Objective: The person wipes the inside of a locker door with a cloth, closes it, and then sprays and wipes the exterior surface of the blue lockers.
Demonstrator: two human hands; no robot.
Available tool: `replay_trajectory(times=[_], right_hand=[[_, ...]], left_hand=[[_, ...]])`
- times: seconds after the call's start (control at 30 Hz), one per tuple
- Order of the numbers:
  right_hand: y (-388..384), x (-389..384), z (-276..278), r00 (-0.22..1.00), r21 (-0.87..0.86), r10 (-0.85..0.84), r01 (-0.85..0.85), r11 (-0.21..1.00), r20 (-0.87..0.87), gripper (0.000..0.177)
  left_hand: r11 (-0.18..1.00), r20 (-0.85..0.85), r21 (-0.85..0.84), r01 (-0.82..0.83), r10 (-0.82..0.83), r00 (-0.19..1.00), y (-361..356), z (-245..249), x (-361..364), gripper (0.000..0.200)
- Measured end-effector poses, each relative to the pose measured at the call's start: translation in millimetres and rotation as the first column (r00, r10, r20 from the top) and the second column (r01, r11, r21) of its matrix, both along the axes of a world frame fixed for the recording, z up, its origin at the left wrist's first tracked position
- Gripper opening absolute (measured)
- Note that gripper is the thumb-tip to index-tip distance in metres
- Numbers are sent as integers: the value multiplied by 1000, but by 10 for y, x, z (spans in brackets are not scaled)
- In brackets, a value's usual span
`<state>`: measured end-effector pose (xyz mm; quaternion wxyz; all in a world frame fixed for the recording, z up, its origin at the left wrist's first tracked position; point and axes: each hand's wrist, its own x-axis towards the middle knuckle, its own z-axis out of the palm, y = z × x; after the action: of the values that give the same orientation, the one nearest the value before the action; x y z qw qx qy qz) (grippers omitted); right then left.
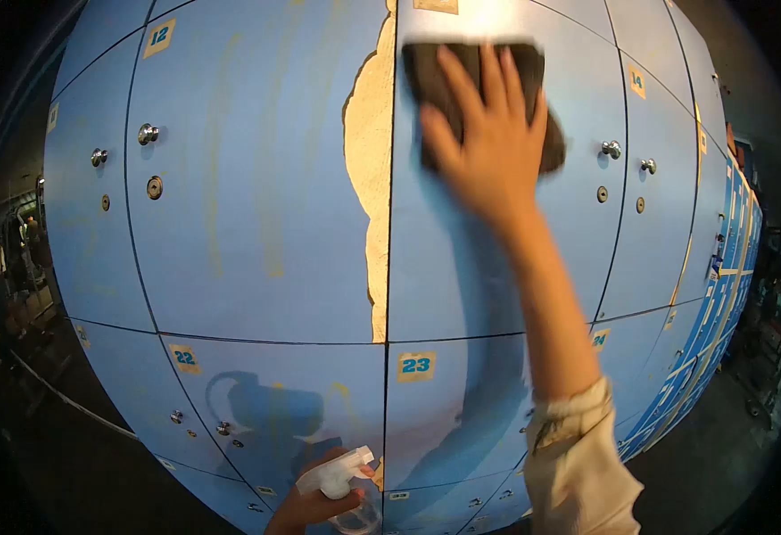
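Observation:
My right hand [495, 156] lies with fingers spread over a dark cloth [426, 76], pressing it against the upper part of a blue locker door [444, 267]. The cloth is slightly blurred. Low in the view, my left hand [314, 504] is wrapped around the neck of a spray bottle with a white trigger head [341, 473]. Its clear body [359, 517] is partly cut off by the bottom edge. Faint yellowish streaks [272, 178] run down the neighbouring door marked 12.
A pale strip of bare, chipped surface [369, 143] runs along the edge of door 12. Metal knobs [148, 134] and locks [155, 187] stick out from the doors. Number label 23 [416, 366] sits below. A wheeled cart [769, 374] stands at far right.

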<state>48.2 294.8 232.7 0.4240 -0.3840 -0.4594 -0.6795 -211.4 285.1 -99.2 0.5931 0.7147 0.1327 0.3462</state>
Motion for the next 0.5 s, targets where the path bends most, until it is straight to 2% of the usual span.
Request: replay_trajectory(times=[0.03, 0.07, 0.1, 0.17, 0.23, 0.27, 0.33, 0.37, 0.43, 0.5], right_hand=[[84, 17, 326, 999, 86, -3, -1, 996, 46, 50], [107, 9, 607, 993, 113, -97, 89, 990, 68, 52], [43, -89, 820, 994, -32, -89, 88, 996, -57, 59], [102, -117, 1170, 989, -72, -120, 113, 991, -92, 60], [152, -130, 1207, 991, -28, -98, 96, 995, -87, 59], [166, -93, 1126, 993, -25, -91, 89, 996, -72, 59], [111, -140, 747, 994, -18, -97, 96, 995, -59, 58], [185, -86, 509, 999, 86, -38, 37, 996, 13, 51], [97, -136, -97, 1000, 6, 10, -10, 1000, 15, 51], [-108, -250, -844, 994, -191, -21, -1, 982, -111, 56]], left_hand=[[999, 2, -53, -7, 7, 1000, -2, -38, -15, 47], [994, 5, -105, -13, 14, 1000, 1, -56, -24, 47], [988, -20, -143, -58, 56, 998, -15, -44, -39, 49], [966, -79, -217, -143, 129, 988, -74, -17, -75, 53], [982, -60, -138, -130, 122, 991, -28, -57, -93, 58], [988, -49, -100, -121, 116, 992, -21, -79, -101, 60], [986, 6, -110, -128, 129, 992, -88, 13, -91, 49], [984, 33, -115, -134, 138, 990, -116, 54, -95, 44], [991, 22, -62, -119, 120, 993, -103, 43, -115, 44], [995, 1, -42, -90, 90, 996, -106, 39, -144, 44]])
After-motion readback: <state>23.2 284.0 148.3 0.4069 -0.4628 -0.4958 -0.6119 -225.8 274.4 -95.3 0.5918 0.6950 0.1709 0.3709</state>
